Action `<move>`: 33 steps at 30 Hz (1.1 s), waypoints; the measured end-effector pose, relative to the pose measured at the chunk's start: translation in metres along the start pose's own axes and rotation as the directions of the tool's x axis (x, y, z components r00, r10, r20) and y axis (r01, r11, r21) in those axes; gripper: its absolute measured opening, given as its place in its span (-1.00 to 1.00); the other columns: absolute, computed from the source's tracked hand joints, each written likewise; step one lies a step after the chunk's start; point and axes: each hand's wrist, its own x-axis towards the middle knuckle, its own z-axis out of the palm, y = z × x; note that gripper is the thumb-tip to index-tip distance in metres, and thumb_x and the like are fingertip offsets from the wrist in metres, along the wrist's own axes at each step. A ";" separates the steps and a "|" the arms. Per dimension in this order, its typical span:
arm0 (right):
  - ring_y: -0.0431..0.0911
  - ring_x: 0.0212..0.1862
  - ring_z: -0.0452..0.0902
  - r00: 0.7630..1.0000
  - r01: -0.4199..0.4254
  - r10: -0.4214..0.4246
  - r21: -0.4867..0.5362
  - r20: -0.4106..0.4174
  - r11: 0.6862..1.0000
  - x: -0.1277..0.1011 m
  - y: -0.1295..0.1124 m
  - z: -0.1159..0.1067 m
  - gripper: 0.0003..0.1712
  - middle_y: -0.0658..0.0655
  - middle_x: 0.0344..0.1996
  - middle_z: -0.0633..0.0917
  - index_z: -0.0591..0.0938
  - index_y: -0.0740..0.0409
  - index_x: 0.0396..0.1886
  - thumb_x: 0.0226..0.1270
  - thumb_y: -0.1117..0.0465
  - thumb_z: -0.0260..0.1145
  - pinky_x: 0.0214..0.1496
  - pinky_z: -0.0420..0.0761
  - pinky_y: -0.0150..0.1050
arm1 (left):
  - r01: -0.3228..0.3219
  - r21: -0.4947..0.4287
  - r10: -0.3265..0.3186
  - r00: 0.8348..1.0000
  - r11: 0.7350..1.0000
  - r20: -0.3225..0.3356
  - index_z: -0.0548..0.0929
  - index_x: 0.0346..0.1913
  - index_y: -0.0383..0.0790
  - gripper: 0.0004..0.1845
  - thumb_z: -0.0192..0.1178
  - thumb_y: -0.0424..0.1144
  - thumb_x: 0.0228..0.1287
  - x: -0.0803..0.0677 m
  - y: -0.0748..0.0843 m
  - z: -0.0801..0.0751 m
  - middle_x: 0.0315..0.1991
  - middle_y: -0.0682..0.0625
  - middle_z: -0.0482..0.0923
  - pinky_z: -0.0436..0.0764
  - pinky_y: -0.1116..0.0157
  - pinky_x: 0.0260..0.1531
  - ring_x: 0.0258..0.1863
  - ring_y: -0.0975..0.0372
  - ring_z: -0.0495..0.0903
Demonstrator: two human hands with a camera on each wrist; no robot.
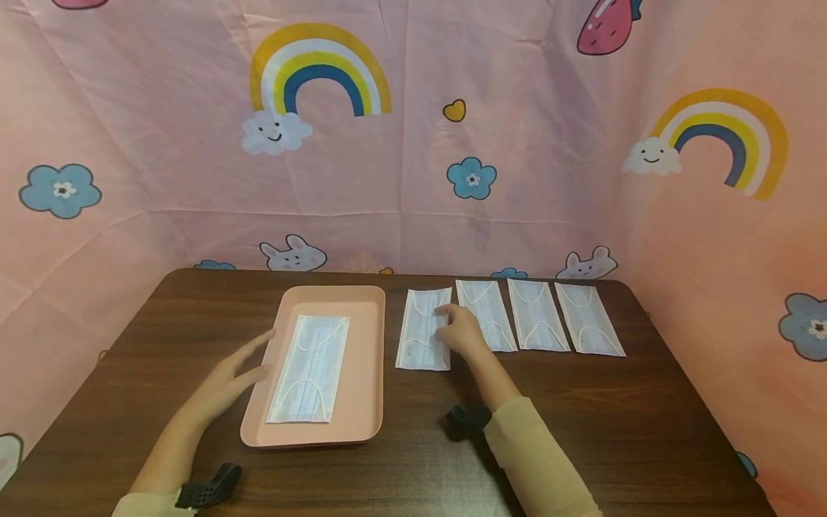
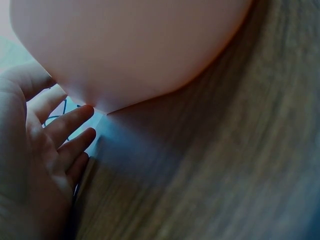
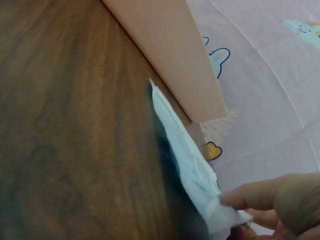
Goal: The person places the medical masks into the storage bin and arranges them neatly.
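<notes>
A pink tray (image 1: 361, 424) holds one pale blue face mask (image 1: 309, 370) with white ear loops, lying flat. My left hand (image 1: 222, 384) is at the tray's left side, its fingers extended against the rim; the left wrist view shows the fingers (image 2: 70, 125) beside the tray wall (image 2: 135, 50). Right of the tray, my right hand (image 1: 461, 332) pinches the right edge of another face mask (image 1: 423, 337). In the right wrist view this mask (image 3: 187, 160) tilts up from the table, with thumb and fingers (image 3: 255, 195) at its edge.
Three more face masks (image 1: 486, 316), (image 1: 538, 314), (image 1: 589, 318) lie in a row to the right on the dark wooden table (image 1: 581, 424). A pink patterned cloth (image 1: 400, 179) hangs behind the table and at both sides. Each wrist carries a black device (image 1: 209, 488).
</notes>
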 end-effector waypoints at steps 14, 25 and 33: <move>0.19 0.22 0.38 0.996 0.084 -0.084 0.029 -0.030 0.996 -0.011 0.003 -0.005 -0.41 0.28 0.09 0.58 0.59 0.28 0.10 -0.04 0.41 0.44 0.23 0.36 0.08 | 0.002 -0.006 -0.002 1.000 1.000 0.004 0.21 0.46 -0.12 -0.35 0.15 -0.21 0.35 -0.001 -0.002 -0.001 0.41 -0.31 0.12 0.04 -0.38 0.13 0.35 -0.28 0.02; 0.12 0.26 0.36 0.979 0.181 -0.165 0.144 -0.119 0.973 -0.019 0.004 -0.008 -0.40 0.22 0.15 0.56 0.60 0.21 0.10 -0.05 0.47 0.44 0.28 0.32 0.01 | 0.009 0.004 -0.009 1.000 1.000 0.002 0.21 0.46 -0.13 -0.34 0.15 -0.20 0.34 0.000 0.003 0.000 0.41 -0.31 0.13 0.04 -0.38 0.13 0.35 -0.28 0.02; -0.14 -0.54 0.49 0.976 0.203 -0.155 0.377 -0.153 0.904 -0.029 -0.001 -0.012 -0.35 0.21 0.14 0.48 0.55 0.14 0.19 0.03 0.52 0.39 -0.47 0.59 -0.29 | -0.002 0.017 0.002 1.000 1.000 -0.001 0.21 0.46 -0.15 -0.35 0.15 -0.20 0.35 0.000 0.002 0.001 0.40 -0.33 0.13 0.05 -0.36 0.14 0.34 -0.30 0.03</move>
